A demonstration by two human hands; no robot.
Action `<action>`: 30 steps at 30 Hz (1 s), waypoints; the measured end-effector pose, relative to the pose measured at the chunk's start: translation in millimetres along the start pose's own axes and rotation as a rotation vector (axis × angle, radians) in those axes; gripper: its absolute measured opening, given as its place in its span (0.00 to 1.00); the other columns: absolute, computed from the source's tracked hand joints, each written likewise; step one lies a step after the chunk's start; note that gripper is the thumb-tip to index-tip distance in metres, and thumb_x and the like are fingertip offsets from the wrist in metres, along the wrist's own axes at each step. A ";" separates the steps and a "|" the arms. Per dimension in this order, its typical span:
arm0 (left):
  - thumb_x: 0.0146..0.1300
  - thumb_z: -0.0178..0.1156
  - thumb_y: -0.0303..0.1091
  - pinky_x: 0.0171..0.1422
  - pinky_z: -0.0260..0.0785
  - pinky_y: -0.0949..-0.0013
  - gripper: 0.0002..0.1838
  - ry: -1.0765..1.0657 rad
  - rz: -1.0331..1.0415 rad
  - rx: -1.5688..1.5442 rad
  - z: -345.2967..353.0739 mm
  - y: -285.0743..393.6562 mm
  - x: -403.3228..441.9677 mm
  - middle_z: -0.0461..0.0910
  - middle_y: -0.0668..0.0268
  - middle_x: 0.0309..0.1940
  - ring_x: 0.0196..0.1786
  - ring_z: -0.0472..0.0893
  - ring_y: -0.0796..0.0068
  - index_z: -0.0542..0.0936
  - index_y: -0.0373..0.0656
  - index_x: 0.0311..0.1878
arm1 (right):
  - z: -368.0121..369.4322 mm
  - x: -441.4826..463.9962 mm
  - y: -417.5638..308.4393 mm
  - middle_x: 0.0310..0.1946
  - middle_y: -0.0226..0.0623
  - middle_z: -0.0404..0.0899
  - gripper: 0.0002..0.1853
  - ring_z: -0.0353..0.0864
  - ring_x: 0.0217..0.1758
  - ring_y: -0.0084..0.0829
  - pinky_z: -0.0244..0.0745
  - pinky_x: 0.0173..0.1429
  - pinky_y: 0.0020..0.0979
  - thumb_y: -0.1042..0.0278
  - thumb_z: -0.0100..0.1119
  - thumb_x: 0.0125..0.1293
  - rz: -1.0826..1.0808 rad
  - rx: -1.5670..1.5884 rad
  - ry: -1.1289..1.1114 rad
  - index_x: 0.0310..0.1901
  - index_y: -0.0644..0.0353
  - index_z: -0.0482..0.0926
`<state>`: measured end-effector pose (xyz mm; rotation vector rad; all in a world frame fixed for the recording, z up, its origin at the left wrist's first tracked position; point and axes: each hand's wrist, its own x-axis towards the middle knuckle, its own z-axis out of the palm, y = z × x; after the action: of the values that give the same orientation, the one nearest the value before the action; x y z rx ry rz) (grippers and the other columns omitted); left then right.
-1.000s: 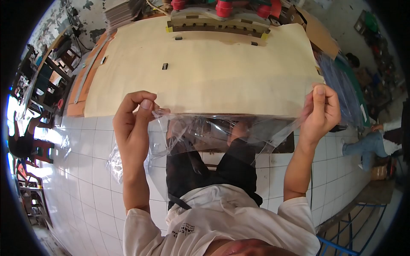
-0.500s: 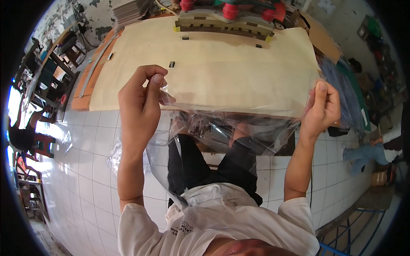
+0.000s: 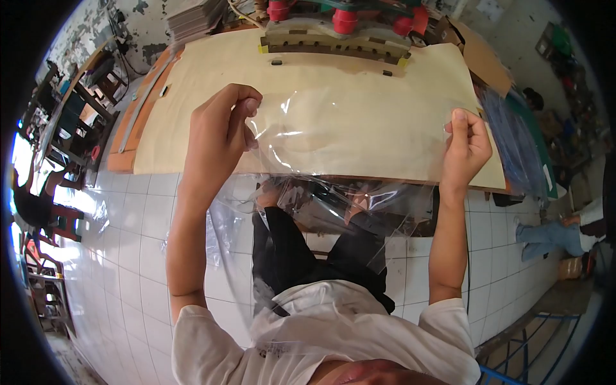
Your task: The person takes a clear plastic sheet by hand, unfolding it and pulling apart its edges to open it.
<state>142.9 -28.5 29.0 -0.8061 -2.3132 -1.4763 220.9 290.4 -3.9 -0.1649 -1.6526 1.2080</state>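
Observation:
A clear plastic sheet (image 3: 292, 138) is stretched between my two hands, over the near part of the table and hanging down above my lap. My left hand (image 3: 224, 125) pinches its left corner between thumb and fingers. At the other side, my right hand (image 3: 468, 138) is closed on the right corner, thumb on top. Beneath the sheet lies the cream-coloured table covering (image 3: 385, 96). Small dark blocks sit on it, one (image 3: 276, 63) left of centre and another (image 3: 387, 73) further right.
At the table's back stands a machine with a long slotted bar (image 3: 333, 48) and red cylinders (image 3: 345, 21). A metal ruler (image 3: 138, 109) lies along the left edge. Bluish plastic sheets (image 3: 513, 141) are stacked at the right, near a cardboard box (image 3: 481, 58). Another person (image 3: 558, 234) is at far right.
Both hands have moved slightly forward, and the right hand also inward to the left. The sheet now reaches further over the table, and the small block near my left hand is no longer visible.

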 end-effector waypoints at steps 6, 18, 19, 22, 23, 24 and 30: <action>0.70 0.53 0.25 0.20 0.66 0.76 0.06 -0.083 0.018 0.086 -0.5 -16.1 29.3 0.75 0.65 0.26 0.17 0.77 0.81 0.77 0.32 0.42 | 21.2 18.6 13.8 0.23 0.28 0.76 0.10 0.72 0.29 0.18 0.66 0.36 0.21 0.68 0.60 0.67 0.087 -0.037 -0.053 0.33 0.66 0.80; 0.71 0.51 0.28 0.20 0.70 0.74 0.09 -0.367 -0.230 0.038 8.3 -61.6 83.3 0.75 0.65 0.26 0.18 0.77 0.79 0.76 0.31 0.39 | 53.7 50.0 53.3 0.21 0.29 0.77 0.11 0.70 0.25 0.19 0.66 0.35 0.25 0.66 0.60 0.65 0.282 -0.330 -0.231 0.32 0.66 0.81; 0.71 0.51 0.28 0.20 0.70 0.74 0.09 -0.368 -0.231 0.039 8.4 -65.3 84.6 0.75 0.65 0.26 0.18 0.77 0.79 0.76 0.31 0.39 | 53.4 50.2 53.9 0.21 0.29 0.77 0.11 0.70 0.25 0.19 0.66 0.35 0.25 0.66 0.60 0.65 0.283 -0.330 -0.231 0.32 0.66 0.81; 0.70 0.52 0.29 0.20 0.71 0.74 0.09 -0.414 -0.285 -0.005 7.6 -66.5 87.6 0.76 0.65 0.26 0.19 0.76 0.80 0.77 0.31 0.40 | 51.7 51.8 51.9 0.21 0.29 0.77 0.10 0.70 0.25 0.20 0.66 0.34 0.26 0.67 0.60 0.64 0.362 -0.363 -0.289 0.32 0.65 0.82; 0.70 0.53 0.29 0.20 0.71 0.74 0.09 -0.399 -0.340 -0.003 5.6 -62.7 88.9 0.76 0.65 0.26 0.19 0.76 0.80 0.77 0.32 0.40 | 49.9 52.3 47.8 0.21 0.29 0.77 0.10 0.70 0.25 0.19 0.66 0.34 0.26 0.67 0.61 0.64 0.362 -0.345 -0.297 0.32 0.65 0.82; 0.70 0.54 0.30 0.20 0.70 0.74 0.09 -0.383 -0.395 -0.002 4.0 -57.2 89.0 0.77 0.65 0.26 0.19 0.76 0.80 0.78 0.32 0.41 | 47.8 52.3 44.3 0.21 0.28 0.76 0.10 0.69 0.25 0.19 0.65 0.33 0.25 0.66 0.61 0.64 0.361 -0.326 -0.305 0.31 0.65 0.82; 0.69 0.55 0.30 0.19 0.71 0.74 0.09 -0.402 -0.338 0.070 -8.0 -33.7 84.3 0.78 0.65 0.26 0.17 0.76 0.80 0.78 0.32 0.42 | 35.5 52.9 29.2 0.22 0.25 0.76 0.11 0.66 0.26 0.16 0.62 0.32 0.23 0.65 0.61 0.64 0.342 -0.214 -0.275 0.31 0.64 0.81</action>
<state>54.6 -20.9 50.6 -0.7795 -2.9039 -1.4551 156.7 315.1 9.3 -0.4468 -2.0545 1.3498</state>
